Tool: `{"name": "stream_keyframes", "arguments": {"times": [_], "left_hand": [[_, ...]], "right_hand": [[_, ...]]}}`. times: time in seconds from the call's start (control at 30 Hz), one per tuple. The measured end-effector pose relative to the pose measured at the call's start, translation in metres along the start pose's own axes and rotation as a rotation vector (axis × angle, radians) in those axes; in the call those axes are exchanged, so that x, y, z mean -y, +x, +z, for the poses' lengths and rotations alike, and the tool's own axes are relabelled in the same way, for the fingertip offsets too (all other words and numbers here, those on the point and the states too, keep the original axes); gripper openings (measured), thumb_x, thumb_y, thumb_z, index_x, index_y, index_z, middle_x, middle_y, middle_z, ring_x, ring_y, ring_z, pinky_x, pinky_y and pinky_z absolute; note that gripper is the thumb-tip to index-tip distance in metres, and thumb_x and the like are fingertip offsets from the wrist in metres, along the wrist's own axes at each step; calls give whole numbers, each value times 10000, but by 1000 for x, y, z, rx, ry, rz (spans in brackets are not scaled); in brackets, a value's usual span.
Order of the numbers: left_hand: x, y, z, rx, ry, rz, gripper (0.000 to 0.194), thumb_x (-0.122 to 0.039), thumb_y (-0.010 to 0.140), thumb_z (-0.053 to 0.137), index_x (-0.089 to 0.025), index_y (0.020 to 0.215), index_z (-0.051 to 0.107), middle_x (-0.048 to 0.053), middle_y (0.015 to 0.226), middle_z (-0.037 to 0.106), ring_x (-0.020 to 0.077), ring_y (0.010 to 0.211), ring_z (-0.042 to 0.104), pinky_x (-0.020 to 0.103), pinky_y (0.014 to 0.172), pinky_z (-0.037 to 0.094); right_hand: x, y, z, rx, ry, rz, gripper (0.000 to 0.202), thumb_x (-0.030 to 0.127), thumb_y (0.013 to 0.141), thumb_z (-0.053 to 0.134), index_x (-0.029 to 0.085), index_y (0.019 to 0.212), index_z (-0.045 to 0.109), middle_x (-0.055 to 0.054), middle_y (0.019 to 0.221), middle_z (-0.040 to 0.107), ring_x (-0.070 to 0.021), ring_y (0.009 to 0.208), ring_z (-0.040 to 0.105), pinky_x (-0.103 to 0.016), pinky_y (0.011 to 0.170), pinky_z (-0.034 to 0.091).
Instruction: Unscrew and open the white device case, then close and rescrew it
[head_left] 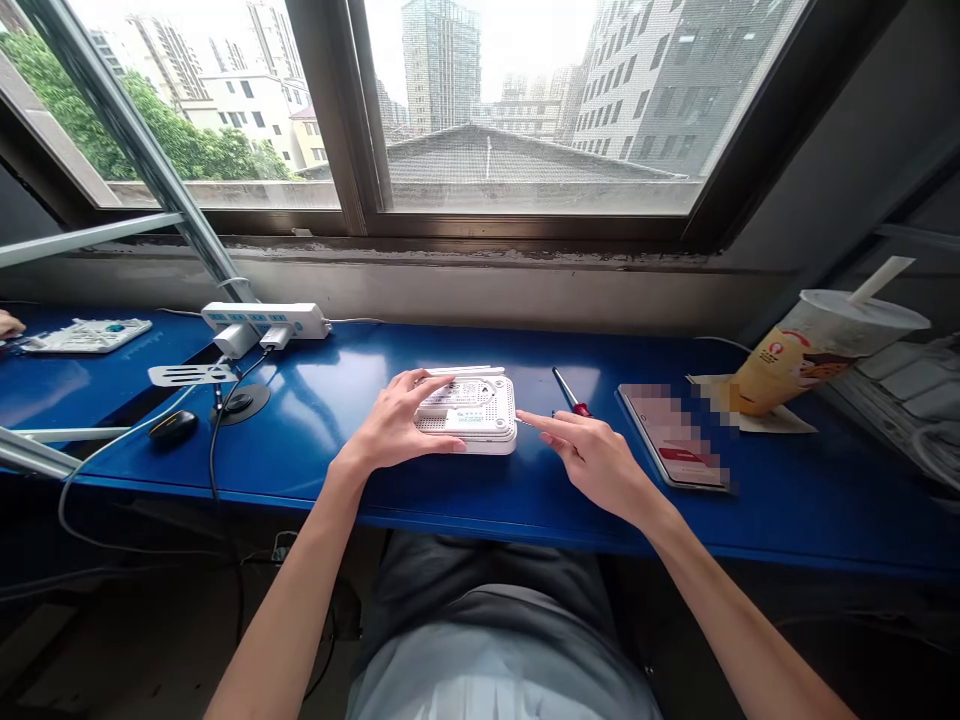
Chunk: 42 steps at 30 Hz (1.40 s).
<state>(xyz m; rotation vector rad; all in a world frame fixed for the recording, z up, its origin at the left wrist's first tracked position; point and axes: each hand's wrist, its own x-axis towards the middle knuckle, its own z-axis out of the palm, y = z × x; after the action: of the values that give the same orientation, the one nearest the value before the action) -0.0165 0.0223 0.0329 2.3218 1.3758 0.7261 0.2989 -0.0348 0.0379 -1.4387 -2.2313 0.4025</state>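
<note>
A white router (pixel 480 415) lies on the blue table, its vented, labelled underside facing up. My left hand (pixel 394 420) grips it from the left, the thumb along the near edge and the fingers over the far side. Folded along its back edge is a white antenna (pixel 480 371). My right hand (pixel 589 450) has its index finger stretched out to the router's right edge, with the other fingers partly curled; I make out nothing held in it. Just behind that hand lies a screwdriver (pixel 570 390) with a red and dark handle, partly hidden.
To the right are a phone (pixel 667 435) and a drink cup (pixel 810 350) with a straw. On the left stand a power strip (pixel 262 320) with plugged-in adapters, cables, a black mouse (pixel 174 428) and a metal stand (pixel 240 403). Another person's hand (pixel 9 325) shows at far left.
</note>
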Motion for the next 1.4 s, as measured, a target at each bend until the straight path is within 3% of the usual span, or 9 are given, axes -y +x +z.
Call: {"name": "stream_keyframes", "arguments": {"times": [0.2,0.37,0.47,0.67,0.77,0.87,1.03,1.17,1.4], "left_hand": [[1,-1,0,-28,-36,-26,954,-761,728,845,-365,1551,573,137,1569,496,420,1491,463,608,1238,415],[2,-2,-1,-19,-47,-22,962,-769,733,835,-338,1552,573,149,1574,490,420,1483,475,602,1220,438],[2,-2,-2,-27,-51,-14,951,-764,733,839,-348,1547,575,142,1571,495,417,1488,473,593,1211,453],[5,-1,-2,6,-67,5,949,-770,723,848,-331,1527,598,145,1530,507,402,1467,480,593,1238,421],[6,-2,-1,5,-74,-11,829,-783,808,763,-336,1492,624,137,1557,473,401,1471,476,574,1196,471],[3,-1,3,-69,-52,-76,679,-732,932,639,-300,1455,643,145,1558,436,383,1420,528,512,1090,560],[0,5,8,-325,162,-330,486,-513,1053,494,-160,1332,676,183,1303,583,331,1102,678,514,1038,551],[4,22,6,-216,245,-378,488,-453,1116,335,-142,1266,679,179,1216,691,343,1105,690,454,984,545],[8,62,1,-45,324,-296,493,-468,1128,321,-170,1123,713,151,1132,718,317,1068,694,409,953,524]], "right_hand": [[6,0,9,-58,28,24,562,201,1059,402,263,1595,559,-68,908,704,-200,723,612,-272,569,458],[9,0,12,-38,105,58,578,189,1058,382,254,1613,530,-93,1050,733,-213,844,671,-282,646,519],[9,0,9,-26,97,46,584,181,1059,368,249,1616,527,-88,1008,722,-215,847,671,-288,675,536],[10,-4,0,85,-83,36,597,156,1058,372,289,1620,522,-73,967,710,-200,760,636,-273,603,480],[11,-6,-4,155,-150,63,612,153,1070,366,333,1644,476,-78,1015,726,-199,790,648,-258,586,462],[14,-7,-5,196,-160,83,614,155,1080,370,361,1653,451,-82,1087,733,-202,857,672,-243,596,468],[29,-11,-2,237,-158,71,605,153,1098,382,387,1654,437,-73,1065,729,-198,812,676,-255,595,475],[42,-14,1,249,-114,26,594,138,1098,411,353,1650,456,-65,1007,717,-189,768,676,-253,590,509],[37,-10,-5,167,-63,29,483,174,1098,500,210,1572,584,-105,1087,758,-212,857,733,-268,632,572]]}}
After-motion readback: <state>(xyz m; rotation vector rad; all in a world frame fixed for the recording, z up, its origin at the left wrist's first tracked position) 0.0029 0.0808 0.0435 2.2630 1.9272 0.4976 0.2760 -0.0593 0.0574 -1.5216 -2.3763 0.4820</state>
